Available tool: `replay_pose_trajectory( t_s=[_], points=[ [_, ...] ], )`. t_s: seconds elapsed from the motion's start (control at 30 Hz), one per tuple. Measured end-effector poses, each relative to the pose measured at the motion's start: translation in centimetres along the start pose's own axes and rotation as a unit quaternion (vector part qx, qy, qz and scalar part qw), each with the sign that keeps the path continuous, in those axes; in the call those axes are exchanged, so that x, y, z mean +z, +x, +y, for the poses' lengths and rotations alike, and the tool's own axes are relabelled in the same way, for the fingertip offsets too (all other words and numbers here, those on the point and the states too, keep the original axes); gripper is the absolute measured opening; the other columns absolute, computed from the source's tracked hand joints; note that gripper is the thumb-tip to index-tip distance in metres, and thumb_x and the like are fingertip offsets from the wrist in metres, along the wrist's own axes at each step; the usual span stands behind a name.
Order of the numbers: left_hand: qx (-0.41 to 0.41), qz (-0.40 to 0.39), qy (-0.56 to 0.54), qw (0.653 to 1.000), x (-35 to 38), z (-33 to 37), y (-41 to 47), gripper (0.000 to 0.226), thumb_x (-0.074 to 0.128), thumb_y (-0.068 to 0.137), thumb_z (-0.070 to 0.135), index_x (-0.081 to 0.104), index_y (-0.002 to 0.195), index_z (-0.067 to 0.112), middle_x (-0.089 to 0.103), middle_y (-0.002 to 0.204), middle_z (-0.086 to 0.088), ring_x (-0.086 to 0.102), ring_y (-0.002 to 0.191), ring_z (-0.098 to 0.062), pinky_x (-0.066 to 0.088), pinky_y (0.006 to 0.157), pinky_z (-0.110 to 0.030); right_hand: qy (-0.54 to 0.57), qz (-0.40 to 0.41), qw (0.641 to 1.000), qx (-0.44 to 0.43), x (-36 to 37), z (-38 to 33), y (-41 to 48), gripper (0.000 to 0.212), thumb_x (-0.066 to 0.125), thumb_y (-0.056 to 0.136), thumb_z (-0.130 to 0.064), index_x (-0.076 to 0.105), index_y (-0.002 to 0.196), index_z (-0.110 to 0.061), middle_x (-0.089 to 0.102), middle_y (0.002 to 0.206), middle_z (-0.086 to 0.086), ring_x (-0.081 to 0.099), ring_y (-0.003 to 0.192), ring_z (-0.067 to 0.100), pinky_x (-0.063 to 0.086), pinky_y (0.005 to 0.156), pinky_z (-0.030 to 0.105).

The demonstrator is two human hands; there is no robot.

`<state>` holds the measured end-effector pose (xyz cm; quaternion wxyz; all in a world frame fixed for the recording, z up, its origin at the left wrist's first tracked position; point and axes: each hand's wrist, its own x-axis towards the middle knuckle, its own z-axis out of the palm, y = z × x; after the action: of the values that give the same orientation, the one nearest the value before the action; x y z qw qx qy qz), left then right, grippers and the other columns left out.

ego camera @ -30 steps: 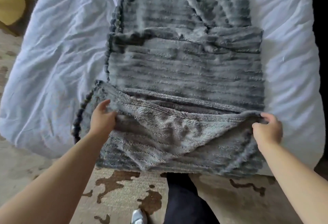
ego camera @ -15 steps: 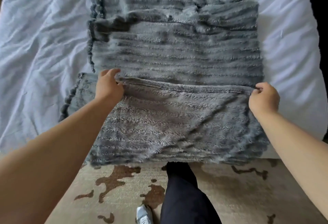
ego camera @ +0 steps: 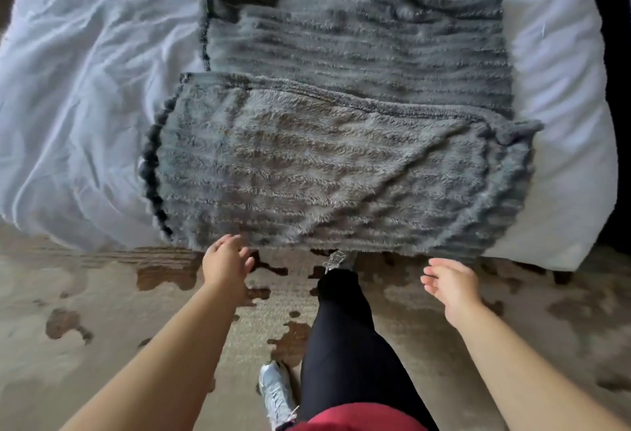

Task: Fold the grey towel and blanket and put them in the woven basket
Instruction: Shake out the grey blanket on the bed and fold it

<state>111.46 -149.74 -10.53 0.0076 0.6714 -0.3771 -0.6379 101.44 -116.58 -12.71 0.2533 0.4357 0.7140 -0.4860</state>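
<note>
The grey ribbed blanket (ego camera: 341, 106) lies lengthwise on the white bed, its near end folded over itself so the fuzzy underside faces up. That folded flap reaches the bed's front edge. My left hand (ego camera: 227, 261) hovers just below the flap's near left corner, fingers apart, holding nothing. Off to the right, my right hand (ego camera: 450, 285) hangs over the carpet a little below the blanket's near edge, also open and empty. No towel or woven basket is in view.
The white bed sheet (ego camera: 85, 89) is rumpled to the left and smoother on the right. A beige carpet (ego camera: 85, 311) with brown patches runs along the bed's front. My leg in black (ego camera: 341, 345) and a light sneaker (ego camera: 275, 393) stand between my arms.
Both hands carried the blanket's near edge forward, laid it down as a folded flap, let go and drew back to the bed's front edge.
</note>
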Motion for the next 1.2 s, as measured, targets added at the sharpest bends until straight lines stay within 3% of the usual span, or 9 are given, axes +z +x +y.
replay_pose_trajectory(
  t_s=[0.07,0.33,0.53,0.6,0.77,0.87,0.97,1.1,1.2],
  points=[
    [-0.104,-0.03,-0.088,0.99,-1.3,-1.8,0.5,0.047,0.051,0.097,0.023,0.04,0.141,0.01,0.043,0.146,-0.012,0.044,0.133,-0.026,0.037,0.109,-0.039,0.032,-0.05,0.996,0.062,0.9,2.2,-0.3,0.014,0.05,0.095,-0.005,0.059,0.106,-0.006,0.061,0.082,0.009,0.061,0.07,0.021,0.049,0.064,0.029],
    [-0.144,-0.045,-0.249,0.957,-2.2,-2.7,8.3,0.091,0.056,0.083,0.062,0.017,0.151,0.018,0.028,0.153,-0.014,0.028,0.141,-0.031,0.02,0.115,-0.054,0.285,-0.065,0.933,0.208,5.4,3.1,5.2,0.059,0.051,0.097,-0.038,0.035,0.142,-0.004,0.049,0.131,0.015,0.052,0.115,0.027,0.043,0.1,0.04],
    [-0.137,-0.048,-0.406,0.902,-0.4,-0.9,10.4,0.045,0.059,0.088,0.041,0.059,0.125,0.014,0.064,0.124,-0.016,0.05,0.106,-0.015,0.04,0.099,-0.035,0.457,-0.008,0.857,0.238,5.5,1.7,8.2,0.075,0.05,0.096,-0.04,0.011,0.152,-0.01,0.028,0.153,0.016,0.031,0.14,0.032,0.024,0.114,0.05],
    [-0.127,-0.038,-0.397,0.908,-0.2,0.0,9.0,0.033,0.05,0.09,0.029,0.066,0.114,0.012,0.07,0.108,-0.018,0.062,0.101,-0.032,0.043,0.093,-0.054,0.457,0.003,0.858,0.235,4.8,0.8,7.8,0.066,0.046,0.098,-0.034,0.016,0.151,-0.01,0.026,0.154,0.017,0.029,0.142,0.033,0.024,0.114,0.051],
    [-0.091,-0.001,-0.381,0.92,-2.3,1.4,3.4,0.01,0.051,0.078,0.014,0.058,0.077,0.02,0.071,0.081,0.003,0.063,0.072,-0.016,0.049,0.071,-0.021,0.448,-0.003,0.879,0.165,2.0,-2.2,1.3,0.024,0.051,0.095,-0.026,0.057,0.114,-0.013,0.057,0.111,0.012,0.055,0.103,0.034,0.047,0.094,0.051],
    [-0.042,-0.105,-0.438,0.892,-4.1,2.5,-0.8,0.038,0.071,0.071,0.032,0.066,0.106,0.018,0.073,0.101,-0.008,0.069,0.093,-0.029,0.05,0.088,-0.045,0.442,-0.004,0.892,0.092,-0.2,-3.4,-3.2,0.019,0.044,0.097,-0.026,0.062,0.093,-0.021,0.062,0.102,0.006,0.057,0.092,0.024,0.048,0.072,0.032],
    [-0.047,-0.183,-0.411,0.892,-5.3,5.7,-4.7,0.072,0.076,0.067,0.048,0.057,0.129,0.017,0.064,0.119,-0.021,0.056,0.111,-0.042,0.029,0.102,-0.068,0.47,-0.032,0.88,0.06,-2.9,-5.4,-6.9,0.025,0.04,0.095,-0.027,0.062,0.105,-0.021,0.064,0.106,0.005,0.058,0.102,0.023,0.044,0.098,0.035],
    [0.008,-0.21,-0.426,0.88,-6.5,11.3,-10.0,0.05,0.053,0.091,0.049,0.059,0.126,0.014,0.065,0.121,-0.012,0.057,0.116,-0.032,0.042,0.097,-0.052,0.46,-0.071,0.884,-0.05,-6.5,-9.6,-12.3,0.025,0.04,0.096,-0.019,0.063,0.103,-0.018,0.074,0.086,0.004,0.066,0.091,0.022,0.055,0.079,0.038],
    [0.064,-0.262,-0.445,0.854,-8.1,14.2,-14.4,0.048,0.046,0.094,0.05,0.058,0.122,0.013,0.067,0.11,-0.014,0.059,0.105,-0.034,0.041,0.097,-0.054,0.462,-0.092,0.871,-0.142,-9.5,-12.4,-16.8,0.022,0.047,0.092,-0.015,0.063,0.106,-0.019,0.071,0.103,0.005,0.067,0.095,0.021,0.055,0.086,0.038]
  ],
)
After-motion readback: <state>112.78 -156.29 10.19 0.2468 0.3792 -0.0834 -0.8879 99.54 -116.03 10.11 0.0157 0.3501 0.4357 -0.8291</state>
